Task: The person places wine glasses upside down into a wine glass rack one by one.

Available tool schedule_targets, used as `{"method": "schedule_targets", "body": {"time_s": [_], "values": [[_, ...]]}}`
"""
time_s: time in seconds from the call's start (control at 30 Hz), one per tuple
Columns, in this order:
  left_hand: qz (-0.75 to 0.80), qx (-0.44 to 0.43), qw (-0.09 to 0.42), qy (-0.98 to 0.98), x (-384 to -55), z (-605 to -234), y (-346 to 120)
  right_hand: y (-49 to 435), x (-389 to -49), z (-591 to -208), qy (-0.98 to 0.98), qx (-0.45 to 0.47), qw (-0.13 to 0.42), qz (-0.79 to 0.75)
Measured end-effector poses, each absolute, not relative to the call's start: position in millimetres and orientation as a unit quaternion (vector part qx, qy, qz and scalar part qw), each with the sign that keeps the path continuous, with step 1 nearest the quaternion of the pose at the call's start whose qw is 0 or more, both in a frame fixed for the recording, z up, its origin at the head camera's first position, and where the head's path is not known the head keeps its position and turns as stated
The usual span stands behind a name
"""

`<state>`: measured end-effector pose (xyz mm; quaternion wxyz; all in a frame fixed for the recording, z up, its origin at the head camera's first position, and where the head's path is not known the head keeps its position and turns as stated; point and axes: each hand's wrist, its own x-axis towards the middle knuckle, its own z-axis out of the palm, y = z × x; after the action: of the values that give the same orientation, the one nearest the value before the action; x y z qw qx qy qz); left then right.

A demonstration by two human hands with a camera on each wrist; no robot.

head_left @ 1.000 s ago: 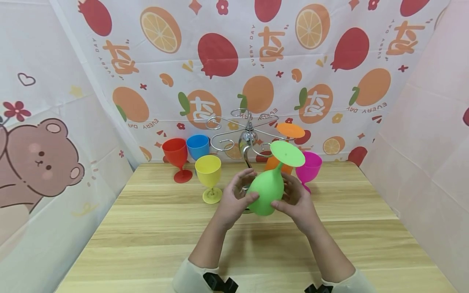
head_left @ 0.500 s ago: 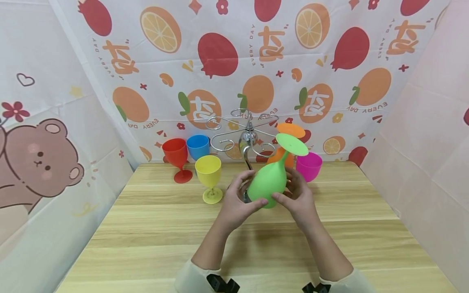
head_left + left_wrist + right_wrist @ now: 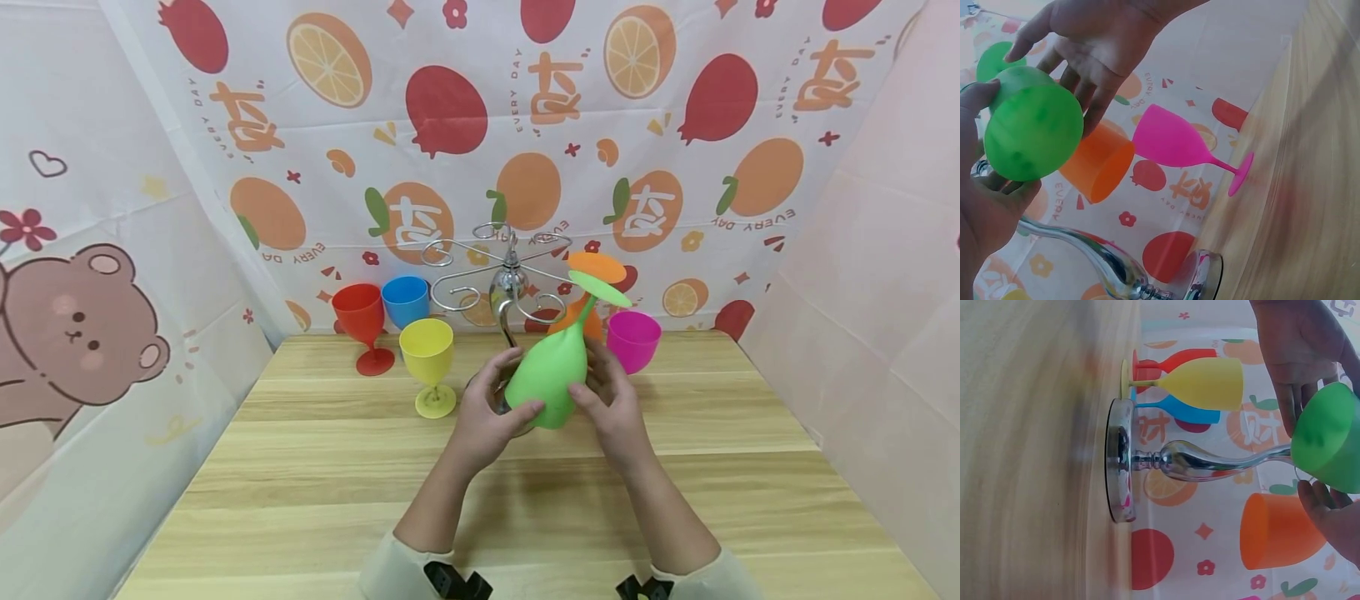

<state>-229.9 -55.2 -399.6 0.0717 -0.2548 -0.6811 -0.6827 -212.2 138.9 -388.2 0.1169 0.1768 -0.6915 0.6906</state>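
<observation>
"Head view, quick Q: where's the green cup (image 3: pixel 546 379), and who's got it?"

"Up off the surface (image 3: pixel 300 517), in front of the rack (image 3: pixel 508 287). Tilted upside down: mouth low, foot high & leaning R. L hand (image 3: pixel 486 417) and R hand (image 3: pixel 615 408) both grasp the bowl, thumbs on the near side, fingers going round behind."

"Heavy?"

"Doubt it. Looks like thin plastic, so prob. v. light. L wrist view looks up into the mouth: no contents visible, and dark patches show thru the wall."

"Stiff or soft?"

"My guess: stiff enough to keep its shape, w/ a bit of give if squeezed. Smooth, so maybe slightly slippery. Unlikely to shatter, but the stem's thin; I'd call that the weak spot."

"Best hold, then?"

"Bowl, low & light, approx. as now. Leaves stem + foot free. Don't lever on the foot."

"Anything nearby to knock?"

"Orange cup (image 3: pixel 597 267), upside down on the rack's R side. Its foot's just behind the green one; can't tell if they touch. Pink cup (image 3: pixel 633 342) stands just beyond R hand, yellow cup (image 3: pixel 427 348) off to the L."
</observation>
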Motion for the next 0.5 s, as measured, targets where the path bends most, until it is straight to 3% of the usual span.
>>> {"method": "schedule_targets", "body": {"time_s": [0.2,0.5], "values": [[-0.698,-0.254,0.050,-0.668,-230.6,-399.9,-55.1,138.3,-216.3,-385.7,-0.686,0.191,0.131,0.689],[-0.682,-0.250,0.130,-0.675,-232.0,-400.3,-51.5,132.1,-224.2,-385.5,-0.706,0.171,0.180,0.663]]}}
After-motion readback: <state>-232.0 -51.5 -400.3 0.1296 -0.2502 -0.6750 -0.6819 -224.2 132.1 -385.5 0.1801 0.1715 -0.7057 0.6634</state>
